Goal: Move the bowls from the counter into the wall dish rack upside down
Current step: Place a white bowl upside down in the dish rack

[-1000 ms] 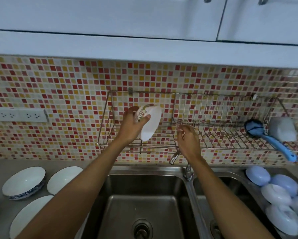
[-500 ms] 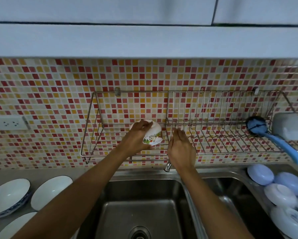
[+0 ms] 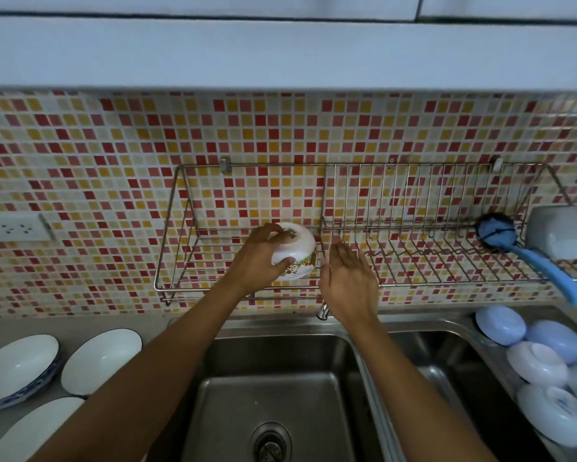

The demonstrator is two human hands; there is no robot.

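Red, orange and cream mosaic tile wall (image 3: 113,155) fills the background. Stainless steel double sink (image 3: 273,395) sits below centre, set into the grey counter (image 3: 80,323). Long wire wall dish rack (image 3: 414,261) hangs on the tiles above the sink; left section open shelf, right section slotted.

Three shallow white bowls with dark rims (image 3: 100,360) sit upright on the counter at left. Cluster of pale blue and white plastic bowls (image 3: 535,363) lies upside down at the right of the sink. Grey plastic cup (image 3: 557,231) sits at the rack's far right end, with a blue long-handled dish brush (image 3: 527,251) just beside it, handle sticking out over the rack's front rail.

Small white bowl with cartoon print near its rim (image 3: 295,258) is upside down in the rack's left section, base up, apparently resting on the shelf wires.

Left hand (image 3: 260,258) grasps this bowl, fingers over the base and thumb on the side wall. Right hand (image 3: 347,278) is released, flat, fingers straight, just right of the bowl, holding nothing; contact with the bowl cannot be told.
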